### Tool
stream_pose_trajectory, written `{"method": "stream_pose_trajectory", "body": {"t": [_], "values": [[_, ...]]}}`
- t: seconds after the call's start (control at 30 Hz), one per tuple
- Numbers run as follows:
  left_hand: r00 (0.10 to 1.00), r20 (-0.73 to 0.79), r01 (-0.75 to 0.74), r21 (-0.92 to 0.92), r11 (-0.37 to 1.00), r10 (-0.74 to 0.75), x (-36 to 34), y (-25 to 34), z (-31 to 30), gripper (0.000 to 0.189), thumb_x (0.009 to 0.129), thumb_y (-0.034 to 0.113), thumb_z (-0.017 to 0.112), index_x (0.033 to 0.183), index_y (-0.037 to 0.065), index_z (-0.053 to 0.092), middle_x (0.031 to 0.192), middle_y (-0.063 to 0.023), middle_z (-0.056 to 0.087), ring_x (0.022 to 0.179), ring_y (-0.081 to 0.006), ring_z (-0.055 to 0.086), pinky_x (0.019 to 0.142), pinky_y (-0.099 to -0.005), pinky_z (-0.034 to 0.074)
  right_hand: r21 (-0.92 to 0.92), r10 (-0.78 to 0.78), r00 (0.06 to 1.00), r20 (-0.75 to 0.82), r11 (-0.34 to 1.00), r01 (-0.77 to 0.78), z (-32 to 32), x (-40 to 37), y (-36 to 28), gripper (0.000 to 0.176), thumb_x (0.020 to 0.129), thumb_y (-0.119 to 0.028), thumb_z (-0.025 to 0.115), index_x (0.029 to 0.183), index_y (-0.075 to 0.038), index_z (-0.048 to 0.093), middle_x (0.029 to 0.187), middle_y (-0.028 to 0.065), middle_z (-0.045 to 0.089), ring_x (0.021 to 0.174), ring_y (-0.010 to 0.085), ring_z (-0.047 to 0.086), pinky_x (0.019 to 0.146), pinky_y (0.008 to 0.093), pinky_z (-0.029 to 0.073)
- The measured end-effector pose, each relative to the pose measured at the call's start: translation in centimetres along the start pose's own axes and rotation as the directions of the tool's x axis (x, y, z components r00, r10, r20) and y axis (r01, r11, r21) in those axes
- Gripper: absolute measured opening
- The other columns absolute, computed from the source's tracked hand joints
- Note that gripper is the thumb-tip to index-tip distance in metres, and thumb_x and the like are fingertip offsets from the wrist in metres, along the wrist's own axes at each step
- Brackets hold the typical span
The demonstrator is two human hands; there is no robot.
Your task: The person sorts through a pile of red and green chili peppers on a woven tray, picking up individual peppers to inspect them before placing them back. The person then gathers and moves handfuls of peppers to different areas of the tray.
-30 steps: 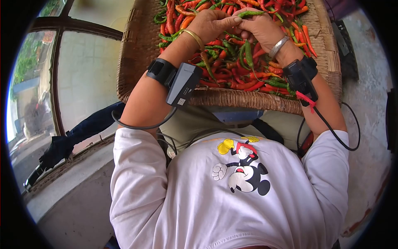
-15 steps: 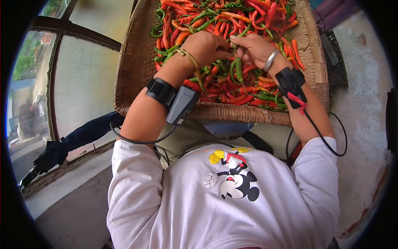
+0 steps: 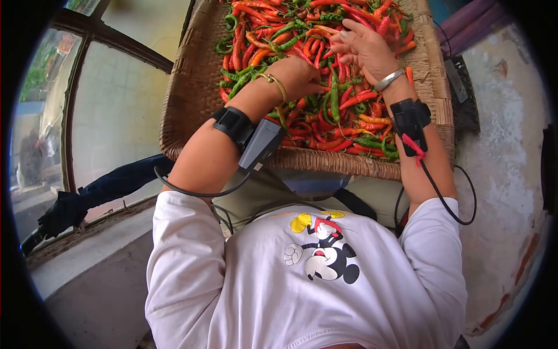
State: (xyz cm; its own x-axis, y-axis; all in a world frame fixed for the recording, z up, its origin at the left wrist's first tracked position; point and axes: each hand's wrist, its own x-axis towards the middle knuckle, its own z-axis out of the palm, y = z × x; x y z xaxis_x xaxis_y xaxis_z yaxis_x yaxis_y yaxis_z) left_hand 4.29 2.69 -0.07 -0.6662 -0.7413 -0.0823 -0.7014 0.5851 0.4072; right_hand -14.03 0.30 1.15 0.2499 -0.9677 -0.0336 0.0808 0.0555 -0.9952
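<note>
My left hand [image 3: 295, 77] is closed in a pinch over the chili peppers, its fingertips at a pair of long green chili peppers [image 3: 335, 106] that hang down beside it. The exact grip is partly hidden under the knuckles. Higher up and to the right, my right hand [image 3: 372, 53] has its fingers spread and holds nothing, just over the red peppers. Beneath both hands, a big woven basket [image 3: 430, 104] holds a thick layer of red, orange and green chili peppers [image 3: 302, 125].
The basket's near rim rests over my lap. A window [image 3: 110, 104] and a dark folded umbrella [image 3: 116, 186] are at the left. To the right are a black object [image 3: 465, 87] and a worn floor [image 3: 500, 174]. Cables loop from devices strapped to both forearms.
My right hand has come away from the left, moving up and to the right as its fingers opened. My left hand has dropped slightly, staying by the green chili peppers.
</note>
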Motion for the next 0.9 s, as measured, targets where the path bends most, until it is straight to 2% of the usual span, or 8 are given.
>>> {"method": "stream_pose_trajectory", "body": {"t": [0.03, 0.07, 0.13, 0.23, 0.4, 0.5, 0.67, 0.9], "values": [[1.000, -0.020, -0.016, -0.007, 1.000, 0.016, 0.0, -0.1, 0.2, 0.020, 0.072, 0.026, 0.062, 0.080, 0.008, 0.064, 0.068, -0.0096, 0.061, 0.065, -0.0267, 0.059, 0.061, -0.0362, 0.046, -0.379, 0.048, 0.999, -0.023, 0.924, -0.053, -0.3, -0.3, 0.3, 0.041, 0.083, -0.025, 0.053, 0.113, 0.002, 0.048, 0.089, 0.0116, 0.060, 0.070, 0.0167, 0.059, 0.058, 0.0281, 0.047], [1.000, -0.023, -0.018, -0.008, 1.000, 0.018, 0.0, -0.3, 0.4, 0.020, 0.072, 0.026, 0.062, 0.080, 0.008, 0.064, 0.068, -0.0096, 0.061, 0.065, -0.0267, 0.059, 0.061, -0.0362, 0.046, -0.382, 0.047, 0.999, -0.024, 0.923, -0.052, -0.4, -0.5, 0.4, 0.041, 0.083, -0.025, 0.053, 0.113, 0.002, 0.048, 0.089, 0.0116, 0.060, 0.070, 0.0167, 0.059, 0.058, 0.0281, 0.047], [1.000, -0.016, -0.014, 0.016, 1.000, 0.014, 0.1, -0.5, 0.5, 0.020, 0.072, 0.026, 0.062, 0.081, 0.009, 0.064, 0.069, -0.0094, 0.061, 0.066, -0.0267, 0.059, 0.062, -0.0365, 0.046, -0.943, 0.233, 0.961, 0.148, 0.327, 0.065, -0.4, -0.9, 0.4, 0.038, 0.077, -0.038, 0.057, 0.087, -0.001, 0.060, 0.080, 0.0123, 0.062, 0.071, 0.0245, 0.059, 0.064, 0.0379, 0.046], [1.000, 0.006, -0.023, 0.021, 1.000, 0.023, 0.0, -0.7, 0.6, 0.020, 0.072, 0.026, 0.061, 0.081, 0.009, 0.064, 0.069, -0.0093, 0.061, 0.067, -0.0268, 0.059, 0.062, -0.0366, 0.046, -0.988, 0.515, 0.851, 0.104, 0.153, 0.028, 0.7, -1.4, 0.1, 0.045, 0.072, -0.049, 0.056, 0.080, -0.005, 0.064, 0.079, 0.0139, 0.062, 0.075, 0.0288, 0.059, 0.068, 0.0414, 0.045], [1.000, -0.017, -0.020, 0.006, 1.000, 0.020, -0.1, -0.7, 0.4, 0.020, 0.072, 0.027, 0.061, 0.081, 0.009, 0.065, 0.070, -0.0096, 0.061, 0.068, -0.0273, 0.059, 0.063, -0.0366, 0.046, -1.000, 0.485, 0.874, -0.020, -0.019, -0.013, 2.3, -2.6, 1.7, 0.049, 0.068, -0.052, 0.058, 0.080, -0.005, 0.064, 0.084, 0.0168, 0.061, 0.084, 0.0319, 0.058, 0.075, 0.0401, 0.044], [0.995, -0.080, -0.061, -0.039, 0.997, 0.057, 0.1, -0.9, 0.5, 0.024, 0.073, 0.029, 0.061, 0.081, 0.007, 0.064, 0.069, -0.0104, 0.061, 0.066, -0.0273, 0.058, 0.061, -0.0361, 0.046, -0.995, 0.440, 0.895, 0.070, 0.089, 0.034, 1.8, -2.2, 2.4, 0.046, 0.070, -0.048, 0.058, 0.076, -0.002, 0.062, 0.080, 0.0159, 0.062, 0.074, 0.0296, 0.059, 0.068, 0.0389, 0.046], [0.984, -0.180, -0.065, -0.333, 0.941, 0.004, 0.2, -0.3, 0.0, 0.033, 0.077, 0.035, 0.059, 0.078, 0.002, 0.062, 0.064, -0.0113, 0.059, 0.060, -0.0237, 0.058, 0.055, -0.0338, 0.044, -0.321, 0.285, 0.957, -0.057, 0.902, -0.288, 1.3, -2.5, -0.8, 0.025, 0.080, -0.026, 0.058, 0.071, -0.002, 0.055, 0.061, 0.0031, 0.056, 0.048, 0.0077, 0.051, 0.041, 0.0208, 0.040], [0.980, -0.200, -0.070, -0.407, 0.911, -0.014, 0.4, -0.4, 0.9, 0.028, 0.079, 0.027, 0.060, 0.072, 0.000, 0.059, 0.059, -0.0113, 0.056, 0.053, -0.0189, 0.054, 0.051, -0.0324, 0.043, 0.059, 0.218, 0.953, -0.210, 0.976, -0.210, 1.1, -2.3, 0.9, 0.022, 0.083, -0.027, 0.055, 0.077, -0.006, 0.052, 0.061, 0.0017, 0.056, 0.047, 0.0072, 0.049, 0.040, 0.0201, 0.038]]}}
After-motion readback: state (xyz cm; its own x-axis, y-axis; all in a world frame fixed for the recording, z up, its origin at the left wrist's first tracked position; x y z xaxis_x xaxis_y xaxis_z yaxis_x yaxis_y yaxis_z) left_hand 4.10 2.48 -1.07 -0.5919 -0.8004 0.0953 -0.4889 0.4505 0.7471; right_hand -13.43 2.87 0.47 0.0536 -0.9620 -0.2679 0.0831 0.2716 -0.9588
